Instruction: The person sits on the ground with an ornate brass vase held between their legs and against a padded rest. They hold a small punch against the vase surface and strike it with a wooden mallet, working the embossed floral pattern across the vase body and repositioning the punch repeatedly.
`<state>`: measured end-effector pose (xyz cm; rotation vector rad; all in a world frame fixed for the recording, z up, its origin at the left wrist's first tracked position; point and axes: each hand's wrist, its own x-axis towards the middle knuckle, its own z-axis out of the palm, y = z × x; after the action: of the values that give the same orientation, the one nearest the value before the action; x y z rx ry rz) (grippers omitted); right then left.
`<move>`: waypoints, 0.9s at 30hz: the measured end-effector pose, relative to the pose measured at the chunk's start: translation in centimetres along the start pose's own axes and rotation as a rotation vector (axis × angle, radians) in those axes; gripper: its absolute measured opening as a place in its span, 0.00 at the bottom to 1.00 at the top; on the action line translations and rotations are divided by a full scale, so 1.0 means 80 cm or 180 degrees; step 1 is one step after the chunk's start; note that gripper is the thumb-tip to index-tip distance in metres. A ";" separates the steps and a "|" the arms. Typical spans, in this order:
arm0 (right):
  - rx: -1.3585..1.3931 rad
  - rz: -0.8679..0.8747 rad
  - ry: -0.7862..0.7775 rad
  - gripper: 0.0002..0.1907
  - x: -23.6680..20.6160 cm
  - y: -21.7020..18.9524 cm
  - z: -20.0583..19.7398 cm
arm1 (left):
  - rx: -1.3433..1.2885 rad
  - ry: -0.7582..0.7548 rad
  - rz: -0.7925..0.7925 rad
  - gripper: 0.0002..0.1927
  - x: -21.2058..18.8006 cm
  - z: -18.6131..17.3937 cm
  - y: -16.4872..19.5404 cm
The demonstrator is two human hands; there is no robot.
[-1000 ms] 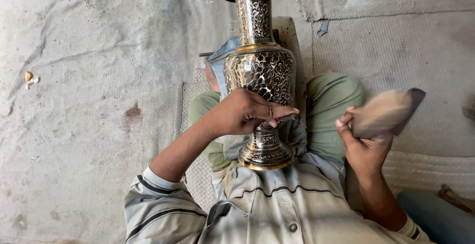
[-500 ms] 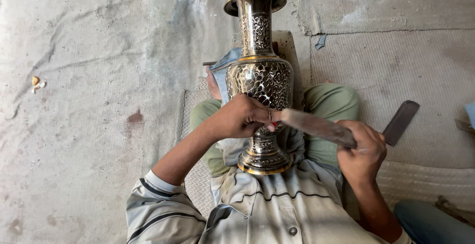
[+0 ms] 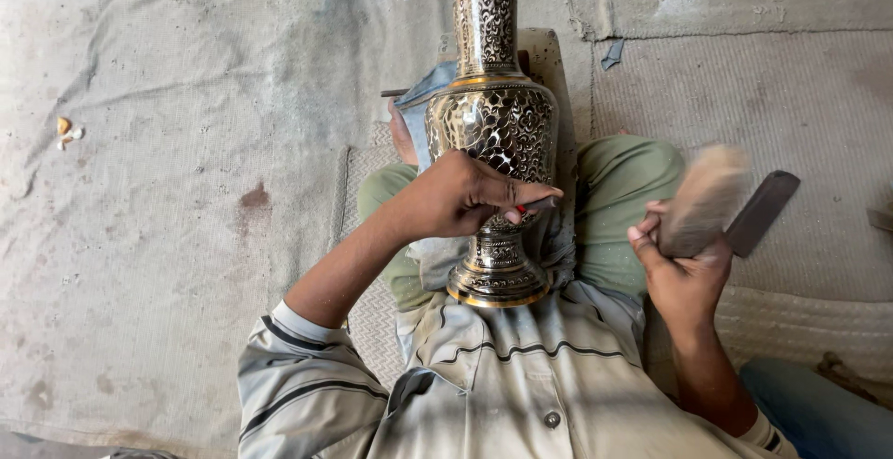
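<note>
A tall engraved metal vase (image 3: 491, 124) lies along my lap, its round foot against my shirt and its mouth pointing away. My left hand (image 3: 462, 196) is wrapped round the narrow stem just above the foot, holding the vase steady. My right hand (image 3: 682, 268) is off to the right of the vase and grips a wooden-handled tool (image 3: 707, 199), which is blurred by motion. The tool's end is clear of the vase, about a hand's width from its body.
I sit on a woven mat (image 3: 791, 115) over a worn concrete floor (image 3: 177, 189). A flat dark tool (image 3: 763, 212) lies on the mat just right of my right hand. Green trousers (image 3: 633, 180) show beside the vase. A small yellowish scrap (image 3: 65, 130) lies far left.
My right hand swung the tool in against the vase's stem, then back out to the right, where it is now. My left hand has kept its hold on the stem.
</note>
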<state>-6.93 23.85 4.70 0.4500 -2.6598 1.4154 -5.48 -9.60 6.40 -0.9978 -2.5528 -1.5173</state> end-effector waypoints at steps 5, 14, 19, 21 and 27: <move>0.0307 -0.0073 0.0050 0.14 0.003 0.005 -0.003 | 0.0061 -0.0041 -0.0144 0.37 0.006 -0.004 0.008; -0.0443 -0.0565 -0.0187 0.19 0.006 0.007 -0.009 | -0.0001 0.0104 -0.0050 0.39 0.009 0.000 0.013; -0.0437 -0.0366 -0.0121 0.18 0.011 0.007 -0.003 | -0.0055 0.0042 -0.0140 0.41 0.008 -0.003 0.007; -0.0535 -0.0379 -0.0088 0.19 0.015 0.005 0.002 | -0.0068 0.0069 -0.0106 0.40 0.006 -0.007 0.004; -0.0572 -0.0212 -0.0086 0.19 0.025 0.002 0.021 | -0.0274 0.0088 -0.0092 0.39 -0.002 -0.017 -0.010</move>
<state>-8.79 22.11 4.09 0.5370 -2.7335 1.1478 -6.17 -11.03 6.43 -0.9453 -2.5139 -1.6494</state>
